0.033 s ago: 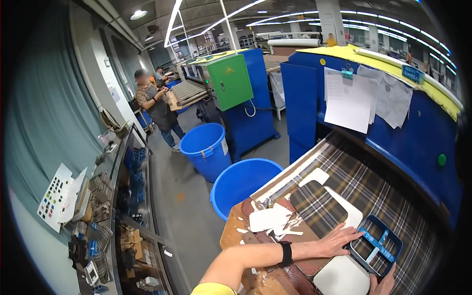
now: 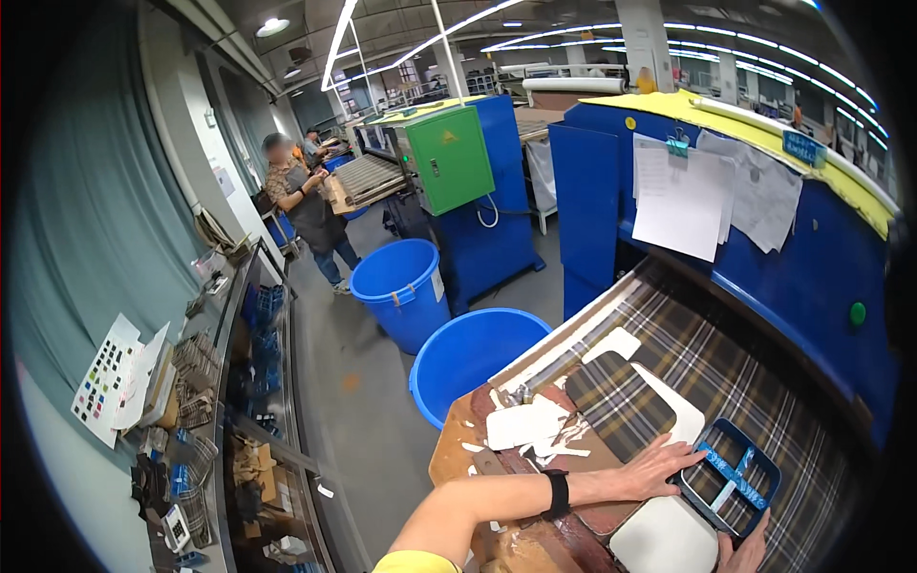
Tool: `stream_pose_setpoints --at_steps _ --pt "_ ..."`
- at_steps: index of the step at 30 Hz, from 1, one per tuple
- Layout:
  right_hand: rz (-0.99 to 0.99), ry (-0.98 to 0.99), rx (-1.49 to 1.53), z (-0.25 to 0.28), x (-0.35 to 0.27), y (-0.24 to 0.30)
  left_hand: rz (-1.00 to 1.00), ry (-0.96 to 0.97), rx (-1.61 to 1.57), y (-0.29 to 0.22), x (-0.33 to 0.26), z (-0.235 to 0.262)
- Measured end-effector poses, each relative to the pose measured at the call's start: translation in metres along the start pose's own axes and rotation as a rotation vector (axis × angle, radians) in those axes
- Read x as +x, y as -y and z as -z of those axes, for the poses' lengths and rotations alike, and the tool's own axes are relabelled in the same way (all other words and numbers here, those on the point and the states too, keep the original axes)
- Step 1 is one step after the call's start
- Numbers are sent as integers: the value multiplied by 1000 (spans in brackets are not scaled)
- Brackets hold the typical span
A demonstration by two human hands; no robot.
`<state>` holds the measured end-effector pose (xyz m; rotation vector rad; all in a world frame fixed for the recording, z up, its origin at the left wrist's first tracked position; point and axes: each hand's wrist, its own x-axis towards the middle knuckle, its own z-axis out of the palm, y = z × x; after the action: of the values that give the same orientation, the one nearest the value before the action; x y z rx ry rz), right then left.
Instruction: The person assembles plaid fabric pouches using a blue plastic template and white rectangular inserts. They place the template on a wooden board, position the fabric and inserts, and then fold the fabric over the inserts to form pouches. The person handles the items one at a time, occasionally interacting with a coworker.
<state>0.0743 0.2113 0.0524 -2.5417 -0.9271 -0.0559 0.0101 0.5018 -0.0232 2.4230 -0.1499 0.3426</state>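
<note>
A dark blue steel cutting die, a rounded frame with taped crossbars, lies on plaid fabric at the lower right. My left hand grips the die's left rim, its fingers on the edge. At the near right corner my right hand holds the rim; part of it runs out of the picture. A white rounded panel lies just left of the die, under my left wrist. Beyond my left hand are a cut plaid panel and a narrow white offcut.
White scraps lie on the worn brown board. Two blue bins stand beyond it. A blue machine with clipped papers rises behind the fabric. Shelving lines the left; another person stands at a far machine.
</note>
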Motion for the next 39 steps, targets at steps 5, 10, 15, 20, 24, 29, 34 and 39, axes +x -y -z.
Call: stream_pose_setpoints --at_steps 5,10,15,20,24,29,34,39 --pt "62 73 -168 7 0 9 88 49 -59 -12 0 9" --pt "86 89 -293 -5 -2 -5 93 65 -66 -18 0 15" --pt "110 31 -271 -7 -5 -1 84 66 -60 -11 0 9" --pt "154 7 -299 -4 -6 -2 59 59 -52 -4 3 2" --pt "213 -16 -339 -6 -7 -10 -28 -116 3 4 1 -14" --pt "163 48 -407 -5 -3 -5 -26 -129 6 9 -1 -22" --pt "124 72 -337 -2 -5 -2 75 38 -33 -2 1 -9" --pt "70 119 -288 2 -3 12 94 61 3 -5 -5 -1"
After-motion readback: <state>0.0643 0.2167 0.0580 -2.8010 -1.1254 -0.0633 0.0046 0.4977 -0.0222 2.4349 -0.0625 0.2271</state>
